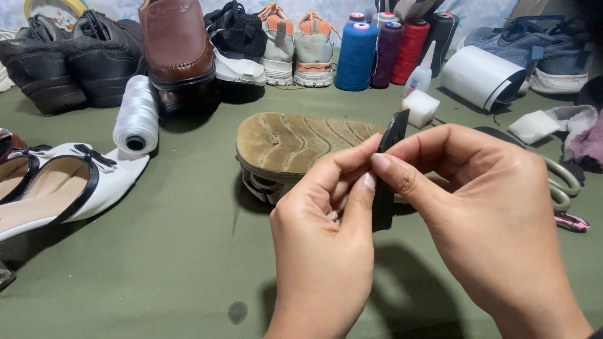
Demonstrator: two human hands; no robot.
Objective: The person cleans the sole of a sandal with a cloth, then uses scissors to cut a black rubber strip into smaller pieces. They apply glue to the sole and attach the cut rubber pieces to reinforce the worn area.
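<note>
Both hands are pinching one thin black strip, apparently rubber or leather, held upright in front of the camera. The left hand is closing its thumb and forefinger on the strip's middle, while the right hand is pressing its forefinger and thumb against the same spot from the other side. Neither hand is open; both are gripping narrowly on the strip, whose top corner is sticking up above the fingertips and whose lower end is hanging below them.

Just behind the strip, an overturned sandal is lying sole-up on the green cloth table, near but apart from the hands. Beyond the strip's top corner, a white sponge block is sitting beside a small glue bottle, with thread cones further back. A pair of scissors is resting to the right of the right hand.

The likely risk: with so little of the strip pinched, it could be slipping or twisting between the fingertips and dropping onto the sole. If adhesive is on it, which cannot be told, fingers could be sticking. An elbow swinging right could be catching the scissors.
</note>
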